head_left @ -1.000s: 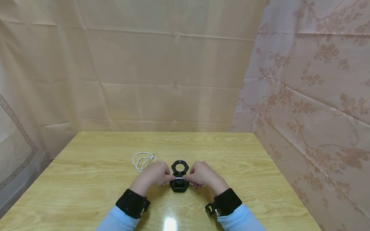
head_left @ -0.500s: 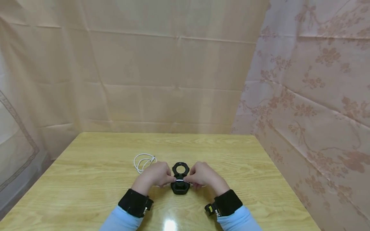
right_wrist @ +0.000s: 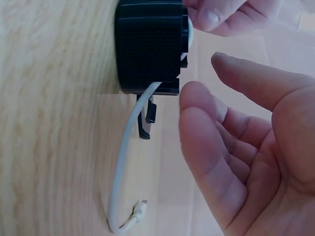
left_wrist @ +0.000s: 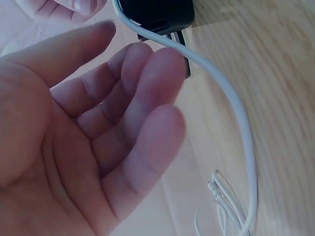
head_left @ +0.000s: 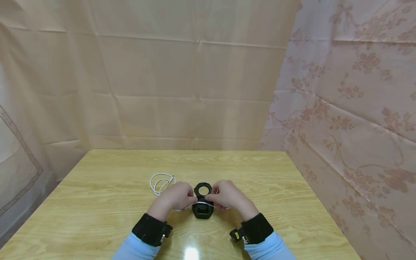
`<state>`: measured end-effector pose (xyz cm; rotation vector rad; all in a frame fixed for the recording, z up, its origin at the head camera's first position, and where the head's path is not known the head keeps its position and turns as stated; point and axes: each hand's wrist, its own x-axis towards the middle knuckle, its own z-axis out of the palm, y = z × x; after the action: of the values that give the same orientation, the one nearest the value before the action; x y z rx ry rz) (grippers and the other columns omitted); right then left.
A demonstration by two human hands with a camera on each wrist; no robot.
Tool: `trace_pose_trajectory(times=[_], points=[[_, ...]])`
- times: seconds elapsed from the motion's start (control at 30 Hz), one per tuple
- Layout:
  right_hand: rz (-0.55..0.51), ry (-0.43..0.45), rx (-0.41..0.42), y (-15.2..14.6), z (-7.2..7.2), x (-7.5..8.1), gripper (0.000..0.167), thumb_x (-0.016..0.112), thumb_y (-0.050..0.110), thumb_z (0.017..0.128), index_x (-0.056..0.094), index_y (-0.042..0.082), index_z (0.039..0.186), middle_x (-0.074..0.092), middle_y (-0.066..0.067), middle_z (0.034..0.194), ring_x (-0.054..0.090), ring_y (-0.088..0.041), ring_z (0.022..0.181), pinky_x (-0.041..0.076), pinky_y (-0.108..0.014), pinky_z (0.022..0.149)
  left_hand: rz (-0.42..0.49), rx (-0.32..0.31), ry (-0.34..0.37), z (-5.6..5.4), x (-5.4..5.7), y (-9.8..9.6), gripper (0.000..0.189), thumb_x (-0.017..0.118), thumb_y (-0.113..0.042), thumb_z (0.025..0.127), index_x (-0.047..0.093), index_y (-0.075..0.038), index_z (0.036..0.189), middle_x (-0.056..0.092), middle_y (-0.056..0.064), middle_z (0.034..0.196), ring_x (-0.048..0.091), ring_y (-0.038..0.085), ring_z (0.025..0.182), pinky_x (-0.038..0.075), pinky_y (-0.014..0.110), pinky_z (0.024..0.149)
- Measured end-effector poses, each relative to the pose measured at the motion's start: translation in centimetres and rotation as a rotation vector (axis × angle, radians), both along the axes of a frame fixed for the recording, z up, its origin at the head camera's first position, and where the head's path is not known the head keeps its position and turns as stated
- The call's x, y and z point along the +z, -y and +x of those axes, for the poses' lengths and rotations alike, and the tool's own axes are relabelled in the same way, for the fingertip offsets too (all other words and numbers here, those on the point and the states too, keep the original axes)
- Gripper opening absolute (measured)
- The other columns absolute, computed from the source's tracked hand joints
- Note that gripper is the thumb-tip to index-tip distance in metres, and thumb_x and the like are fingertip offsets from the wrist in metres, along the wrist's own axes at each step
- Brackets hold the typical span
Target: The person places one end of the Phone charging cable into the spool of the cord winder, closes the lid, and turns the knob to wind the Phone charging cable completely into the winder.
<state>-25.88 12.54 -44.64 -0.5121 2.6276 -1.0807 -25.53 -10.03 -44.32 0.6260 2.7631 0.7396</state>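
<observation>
A small black octagonal case point(head_left: 203, 215) stands on the table with its ring-shaped lid point(head_left: 196, 190) raised at the back. Across the case runs a white cable point(left_wrist: 236, 105), bowed slightly in the head view and hanging down on both sides. At the case's left side, my left hand point(head_left: 178, 194) has relaxed, bent fingers, with thumb and fingertips apart close to the cable. My right hand point(head_left: 228, 196) is opposite, thumb and index finger separated beside the case. A connector plug point(right_wrist: 139, 210) ends the cable's right side.
The coiled part of the white cable point(left_wrist: 224, 201) lies on the wooden table point(head_left: 107, 202), beyond my left hand. Beige cloth point(head_left: 162, 72) hangs behind the table and floral cloth point(head_left: 344, 108) on the right.
Both hands' fingertips were pinching a straight stretch of cable over the case; now they have let go and the cable bows across it. The right hand has shifted slightly up and away.
</observation>
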Motion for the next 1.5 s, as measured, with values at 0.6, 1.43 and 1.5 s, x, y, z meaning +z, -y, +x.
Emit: trace_pose_trajectory(times=[0.6,1.43,1.5], points=[[-0.038,0.163,-0.015,0.7,0.1,-0.7,0.035,0.077,0.027,0.092,0.059,0.005,0.073,0.066,-0.010,0.057,0.065,-0.021,0.045,0.056,-0.040,0.046,0.023,0.026,0.038,0.5,-0.2,-0.4,0.035,0.072,-0.027,0.096,0.068,-0.010,0.066,0.064,0.001,0.054,0.064,0.019,0.049,0.043,0.027,0.045],[-0.020,0.260,-0.052,0.6,-0.8,-0.8,0.038,0.083,0.027,0.087,0.058,0.003,0.073,0.067,-0.014,0.061,0.066,-0.023,0.048,0.057,-0.037,0.048,0.100,0.018,0.094,0.5,-0.6,-0.7,0.030,0.076,-0.022,0.093,0.068,-0.007,0.068,0.066,0.004,0.057,0.066,0.020,0.052,0.052,0.031,0.047],[-0.024,0.272,-0.050,0.5,-0.8,-0.9,0.038,0.083,0.027,0.087,0.058,0.002,0.073,0.067,-0.015,0.061,0.066,-0.023,0.048,0.057,-0.038,0.048,0.101,0.017,0.099,0.6,-0.5,-0.7,0.030,0.076,-0.022,0.093,0.068,-0.007,0.068,0.066,0.004,0.058,0.066,0.020,0.053,0.052,0.031,0.047]])
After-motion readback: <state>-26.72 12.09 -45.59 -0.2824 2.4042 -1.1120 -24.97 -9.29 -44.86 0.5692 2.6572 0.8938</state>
